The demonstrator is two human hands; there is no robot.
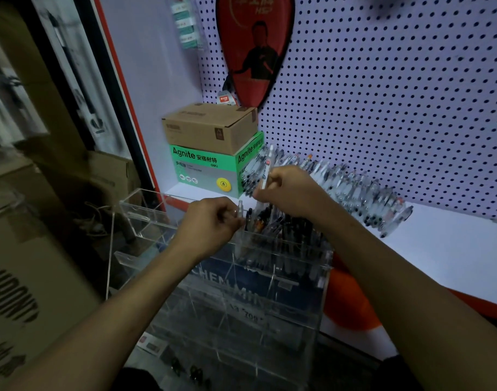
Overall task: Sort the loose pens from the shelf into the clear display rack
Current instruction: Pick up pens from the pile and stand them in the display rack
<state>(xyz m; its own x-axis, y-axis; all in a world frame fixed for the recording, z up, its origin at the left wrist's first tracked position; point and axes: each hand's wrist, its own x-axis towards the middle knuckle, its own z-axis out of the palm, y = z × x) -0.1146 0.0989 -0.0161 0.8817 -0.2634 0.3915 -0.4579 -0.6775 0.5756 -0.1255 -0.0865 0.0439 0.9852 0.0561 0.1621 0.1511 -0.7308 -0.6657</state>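
A long heap of loose pens (351,190) lies on the white shelf (453,249), against the pegboard. In front of the shelf stands the clear display rack (145,221); its top right compartments hold several pens (272,221) standing upright. My right hand (286,187) grips a white pen (268,165), upright, above the rack's back edge. My left hand (210,224) pinches a clear pen (239,210) over a compartment in the rack's top row. The two hands are close together but apart.
A brown carton (207,128) sits on a green Agnite box (210,170) at the shelf's left end. A red paddle case (255,46) hangs on the pegboard (397,94). Large cardboard boxes (29,263) stand to the left of the rack.
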